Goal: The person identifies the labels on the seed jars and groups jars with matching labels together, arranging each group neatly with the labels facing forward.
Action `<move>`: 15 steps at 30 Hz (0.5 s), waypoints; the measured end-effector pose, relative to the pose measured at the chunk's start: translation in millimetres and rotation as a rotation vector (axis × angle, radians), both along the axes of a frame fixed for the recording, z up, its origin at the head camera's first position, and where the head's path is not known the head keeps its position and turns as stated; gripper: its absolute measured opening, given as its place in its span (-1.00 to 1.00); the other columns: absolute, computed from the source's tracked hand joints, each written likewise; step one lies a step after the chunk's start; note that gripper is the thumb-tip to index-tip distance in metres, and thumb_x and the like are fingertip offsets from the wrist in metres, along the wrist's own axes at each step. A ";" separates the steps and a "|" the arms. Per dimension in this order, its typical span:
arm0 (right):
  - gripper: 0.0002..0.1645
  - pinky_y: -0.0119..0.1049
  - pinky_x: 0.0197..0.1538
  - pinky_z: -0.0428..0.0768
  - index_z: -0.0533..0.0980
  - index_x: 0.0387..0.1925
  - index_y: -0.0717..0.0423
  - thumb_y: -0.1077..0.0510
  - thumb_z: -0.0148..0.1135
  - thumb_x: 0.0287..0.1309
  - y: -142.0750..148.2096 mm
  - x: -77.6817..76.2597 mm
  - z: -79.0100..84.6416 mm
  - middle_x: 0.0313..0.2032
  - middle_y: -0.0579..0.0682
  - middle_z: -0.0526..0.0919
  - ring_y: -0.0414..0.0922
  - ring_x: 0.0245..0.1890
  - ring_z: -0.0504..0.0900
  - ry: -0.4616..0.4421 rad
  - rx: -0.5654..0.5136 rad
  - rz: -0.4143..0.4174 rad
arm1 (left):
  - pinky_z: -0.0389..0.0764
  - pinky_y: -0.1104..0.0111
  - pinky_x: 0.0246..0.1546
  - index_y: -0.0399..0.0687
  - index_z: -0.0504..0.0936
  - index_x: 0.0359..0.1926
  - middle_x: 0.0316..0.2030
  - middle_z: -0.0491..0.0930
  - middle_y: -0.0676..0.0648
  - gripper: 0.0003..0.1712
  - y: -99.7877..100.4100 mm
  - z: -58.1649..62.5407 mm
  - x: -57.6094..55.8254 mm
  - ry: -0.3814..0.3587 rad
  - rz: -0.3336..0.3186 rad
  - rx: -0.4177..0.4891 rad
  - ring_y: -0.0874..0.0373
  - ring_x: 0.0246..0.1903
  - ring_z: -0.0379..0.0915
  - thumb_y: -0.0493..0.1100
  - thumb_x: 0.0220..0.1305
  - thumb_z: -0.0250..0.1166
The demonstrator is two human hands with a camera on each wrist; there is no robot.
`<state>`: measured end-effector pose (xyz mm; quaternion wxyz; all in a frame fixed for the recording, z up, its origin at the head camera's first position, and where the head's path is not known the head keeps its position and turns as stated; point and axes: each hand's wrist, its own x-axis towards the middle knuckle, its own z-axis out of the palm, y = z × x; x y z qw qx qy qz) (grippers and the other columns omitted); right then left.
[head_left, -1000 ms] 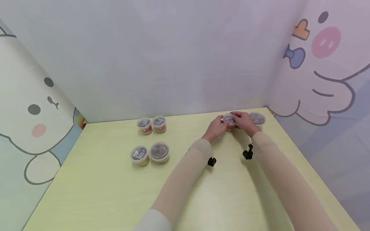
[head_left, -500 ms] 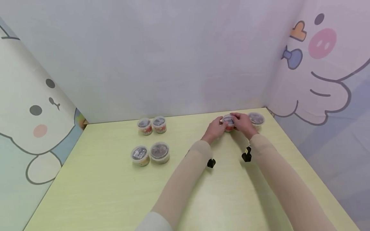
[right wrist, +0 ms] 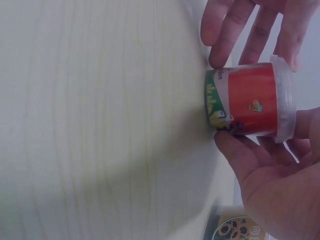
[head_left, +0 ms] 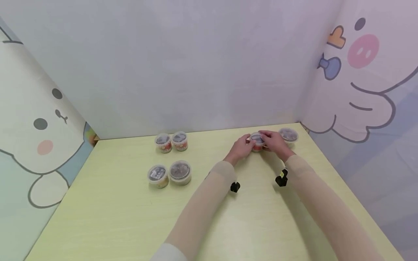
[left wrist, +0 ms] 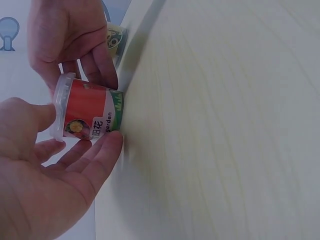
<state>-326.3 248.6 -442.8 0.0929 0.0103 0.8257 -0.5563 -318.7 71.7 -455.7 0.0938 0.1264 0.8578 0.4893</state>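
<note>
A small red-and-green lidded plastic cup (head_left: 257, 146) stands on the table towards the back right. My left hand (head_left: 240, 149) holds its left side, and my right hand (head_left: 275, 143) holds its right side. In the left wrist view the cup (left wrist: 90, 107) shows a flower picture and the printed word "garden" between the two hands. The right wrist view shows the fingertips low on the cup (right wrist: 252, 100), near its base, with its clear lid in place. Just right of my right hand is another lidded cup (head_left: 289, 135), partly hidden by that hand.
Two lidded cups, one left (head_left: 163, 143) and one right (head_left: 180, 140), stand side by side at the back left of the pale yellow table (head_left: 111, 214). Nearer are a tub (head_left: 158, 176) and a wider tub (head_left: 180, 173). A wall sheet (head_left: 196, 72) rises behind the table.
Both hands have drawn the red cup slightly nearer and a little to the left, still holding it. The cups on the left stay where they were.
</note>
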 end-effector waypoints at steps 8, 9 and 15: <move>-0.31 0.00 0.32 0.44 0.05 0.53 0.35 0.03 -0.14 0.61 4.7 4.0 -5.1 0.39 0.35 0.25 -0.06 0.10 0.51 -0.178 -0.139 0.097 | 0.54 0.21 0.11 -0.07 0.30 0.50 0.25 0.53 -0.16 -0.34 -16.4 -1.1 10.9 -0.061 -0.011 0.036 0.14 -0.09 0.59 0.13 0.55 0.09; -0.30 -0.01 0.32 0.44 0.05 0.53 0.36 0.03 -0.13 0.60 4.5 5.0 -5.1 0.38 0.34 0.25 -0.10 0.05 0.54 -0.196 -0.157 0.104 | 0.53 0.21 0.13 -0.07 0.31 0.50 0.25 0.53 -0.16 -0.34 -18.9 -0.9 12.9 -0.060 -0.014 0.028 0.15 -0.07 0.58 0.13 0.55 0.09; -0.34 -0.03 0.30 0.47 0.10 0.47 0.37 0.05 -0.07 0.59 -1.3 11.7 -4.6 0.31 0.29 0.32 -0.16 -0.05 0.61 -0.289 -0.231 0.169 | 0.53 0.20 0.12 -0.10 0.30 0.50 0.26 0.52 -0.15 -0.33 -36.4 -0.1 27.9 -0.074 -0.031 -0.014 0.15 -0.09 0.56 0.15 0.55 0.08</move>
